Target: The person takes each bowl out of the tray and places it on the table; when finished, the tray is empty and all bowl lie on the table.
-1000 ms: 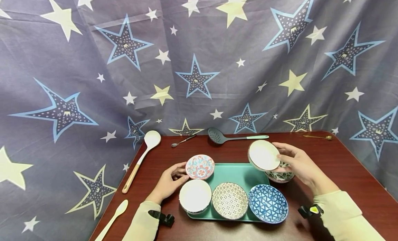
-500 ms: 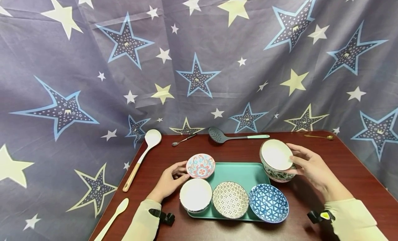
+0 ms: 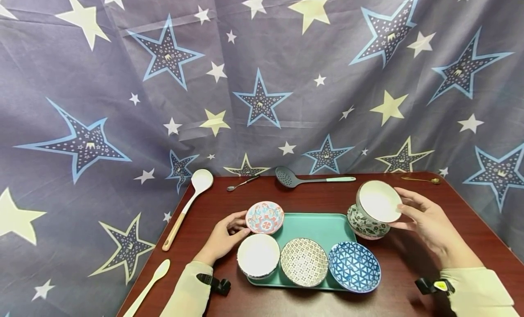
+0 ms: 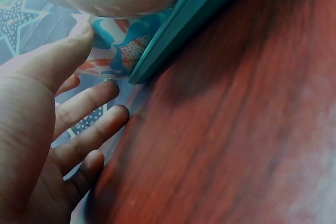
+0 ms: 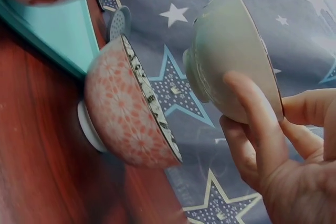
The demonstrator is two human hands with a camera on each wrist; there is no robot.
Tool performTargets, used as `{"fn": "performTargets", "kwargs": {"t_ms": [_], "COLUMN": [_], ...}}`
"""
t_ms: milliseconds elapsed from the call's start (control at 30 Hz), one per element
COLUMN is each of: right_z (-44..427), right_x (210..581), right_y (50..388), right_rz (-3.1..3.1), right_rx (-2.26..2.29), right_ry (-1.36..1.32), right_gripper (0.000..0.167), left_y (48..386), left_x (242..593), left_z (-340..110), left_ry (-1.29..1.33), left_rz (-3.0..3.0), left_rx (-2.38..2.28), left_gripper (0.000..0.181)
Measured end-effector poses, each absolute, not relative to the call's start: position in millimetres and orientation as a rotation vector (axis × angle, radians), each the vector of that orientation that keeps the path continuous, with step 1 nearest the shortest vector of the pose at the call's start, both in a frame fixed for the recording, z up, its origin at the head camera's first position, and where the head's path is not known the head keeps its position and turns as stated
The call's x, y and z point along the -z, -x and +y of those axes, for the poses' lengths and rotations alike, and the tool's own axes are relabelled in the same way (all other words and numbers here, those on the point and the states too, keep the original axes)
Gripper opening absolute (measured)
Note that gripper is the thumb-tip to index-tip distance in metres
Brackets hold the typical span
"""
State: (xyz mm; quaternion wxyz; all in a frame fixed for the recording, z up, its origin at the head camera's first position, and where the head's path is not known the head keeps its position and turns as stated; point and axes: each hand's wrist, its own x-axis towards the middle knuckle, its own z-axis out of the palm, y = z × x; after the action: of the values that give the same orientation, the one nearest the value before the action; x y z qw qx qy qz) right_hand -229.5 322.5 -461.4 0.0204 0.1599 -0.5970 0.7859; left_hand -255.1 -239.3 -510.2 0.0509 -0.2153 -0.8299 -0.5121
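Note:
In the head view my right hand [image 3: 427,223] pinches the rim of a white bowl [image 3: 379,201] and holds it tilted in the air. Under it, apart from it in the right wrist view, a bowl with a green leaf inside [image 3: 365,223] stands on the table; its outside is pink-flowered [image 5: 126,108]. My left hand [image 3: 223,237] is at the side of a small red-and-blue patterned bowl [image 3: 265,218] on the tray. Its thumb [image 4: 79,43] lies at that bowl, and the other fingers are loosely spread.
The green tray [image 3: 315,226] bears a white bowl [image 3: 258,256], a brown-patterned bowl [image 3: 304,262] and a blue bowl [image 3: 354,267] along its front. A ladle [image 3: 188,208], a skimmer [image 3: 288,178], small spoons [image 3: 241,184] and a pale spoon [image 3: 149,285] lie around it.
My right hand has carried the white bowl to the right, over the leaf-patterned bowl, and more of that bowl shows now. My left hand has stayed by the red-and-blue bowl.

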Motion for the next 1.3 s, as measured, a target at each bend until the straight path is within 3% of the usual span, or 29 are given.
{"fn": "performTargets", "kwargs": {"t_ms": [567, 1300], "right_z": [366.9, 402.6], "right_x": [471.4, 492.2], "right_y": [222.4, 222.3], "right_rz": [-1.592, -1.646], "right_rx": [-2.617, -2.553], "right_ry": [-0.454, -0.328], "right_gripper": [0.053, 0.054], "left_y": [274.8, 277.3], "left_x": [541.2, 544.1], "left_z": [-248.5, -252.6], "left_ry": [0.643, 0.650], "left_rz": [-2.544, -2.545], "left_rx": [1.529, 1.521], "left_gripper": [0.056, 0.055]}}
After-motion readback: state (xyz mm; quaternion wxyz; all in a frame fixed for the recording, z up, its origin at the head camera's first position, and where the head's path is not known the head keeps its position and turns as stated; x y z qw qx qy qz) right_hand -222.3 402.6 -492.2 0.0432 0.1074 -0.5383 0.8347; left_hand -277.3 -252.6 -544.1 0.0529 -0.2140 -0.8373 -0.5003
